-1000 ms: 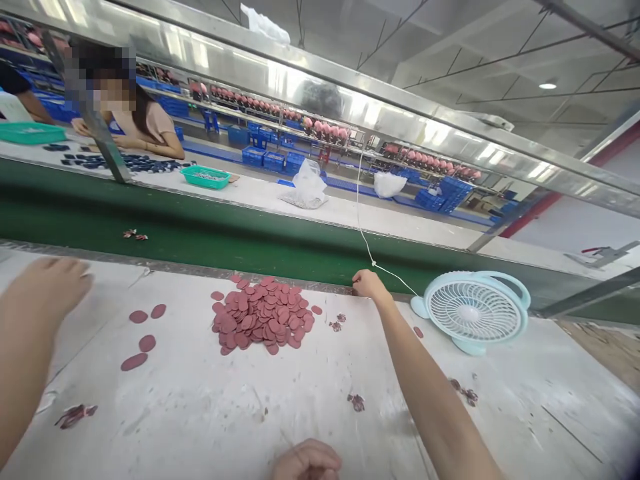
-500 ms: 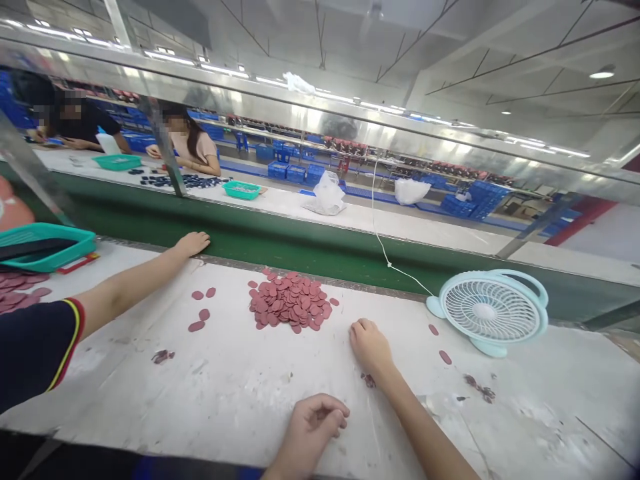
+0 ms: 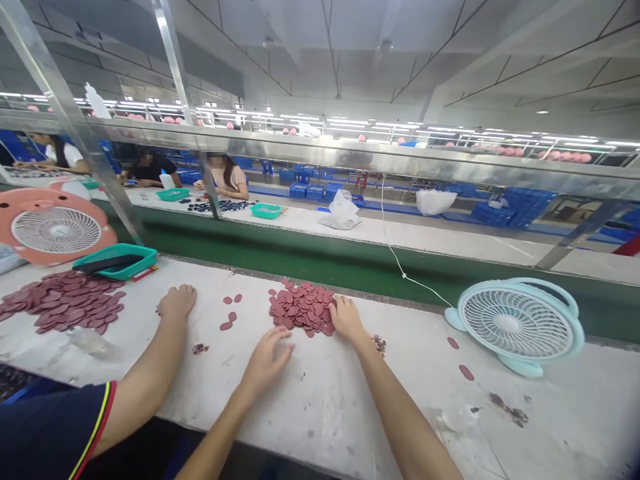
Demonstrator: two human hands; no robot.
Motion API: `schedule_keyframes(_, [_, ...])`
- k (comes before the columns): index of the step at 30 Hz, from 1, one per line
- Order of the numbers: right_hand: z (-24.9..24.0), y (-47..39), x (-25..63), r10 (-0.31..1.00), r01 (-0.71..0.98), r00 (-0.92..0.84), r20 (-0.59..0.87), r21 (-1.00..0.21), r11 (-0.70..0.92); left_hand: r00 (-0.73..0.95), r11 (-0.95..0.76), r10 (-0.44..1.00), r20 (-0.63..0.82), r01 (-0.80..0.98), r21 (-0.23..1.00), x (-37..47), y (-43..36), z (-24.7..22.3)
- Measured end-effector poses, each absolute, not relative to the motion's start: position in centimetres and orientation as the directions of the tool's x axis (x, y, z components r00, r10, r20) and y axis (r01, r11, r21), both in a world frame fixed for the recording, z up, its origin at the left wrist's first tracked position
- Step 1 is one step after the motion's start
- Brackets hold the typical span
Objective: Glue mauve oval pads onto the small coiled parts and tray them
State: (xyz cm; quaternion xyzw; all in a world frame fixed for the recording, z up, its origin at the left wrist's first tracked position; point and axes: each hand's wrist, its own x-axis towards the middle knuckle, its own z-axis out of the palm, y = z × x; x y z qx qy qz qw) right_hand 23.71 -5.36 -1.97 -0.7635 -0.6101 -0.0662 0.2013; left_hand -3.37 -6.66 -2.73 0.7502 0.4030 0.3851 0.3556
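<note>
A heap of dark red oval pieces (image 3: 303, 307) lies on the white table before me. My left hand (image 3: 267, 357) is at its near left edge, fingers apart, holding nothing that I can see. At the heap's right edge, my right hand (image 3: 346, 319) rests with its fingertips against the pieces and its fingers spread. A few loose ovals (image 3: 230, 317) lie left of the heap, and two more (image 3: 466, 372) lie to the right.
A co-worker's hand (image 3: 179, 301) rests on the table at left, near a larger pile of ovals (image 3: 65, 300) and a green basket (image 3: 143, 260). A light blue fan (image 3: 515, 323) stands at right, an orange fan (image 3: 55, 227) at far left. Behind runs a green belt (image 3: 310, 267).
The view has swung left and up. My left hand has moved forward to the heap and opened; my right hand has reached the heap's right edge. The co-worker's hand has drawn back from the belt's edge.
</note>
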Motion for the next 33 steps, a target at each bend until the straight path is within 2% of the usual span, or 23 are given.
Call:
schedule_keyframes(7, [-4.4,-9.9,20.9,0.935,0.964,0.213,0.284,-0.214,-0.155,0.434,-0.373,0.877,0.207,0.345,0.861,-5.0,-15.0,-4.9])
schedule_keyframes(16, [-5.0,-12.2,18.6,0.964,0.974,0.107,0.243,-0.221,-0.052,0.51,-0.422,0.832,0.219,0.325,0.846,-4.0,-13.2,-5.3])
schedule_keyframes(25, [-4.6,-19.2,15.0,0.977,0.965,-0.004,0.212,-0.254,0.059,0.545,-0.464,0.808,0.223,0.355,0.812,-4.0,-12.5,-5.3])
schedule_keyframes(27, [-4.5,-19.9,15.0,0.973,0.962,0.023,0.229,-0.269,0.041,0.577,-0.501,0.784,0.228,0.372,0.781,-3.8,-12.3,-5.1])
schedule_keyframes(31, [-5.4,-21.1,16.0,0.937,0.94,0.227,0.264,-0.312,-0.14,0.68,-0.599,0.696,0.232,0.371,0.709,-3.7,-13.7,-5.2])
schedule_keyframes(33, [-6.1,-21.8,16.0,0.926,0.925,0.273,0.262,-0.335,-0.178,0.739,-0.659,0.633,0.232,0.357,0.662,-3.7,-14.7,-5.2])
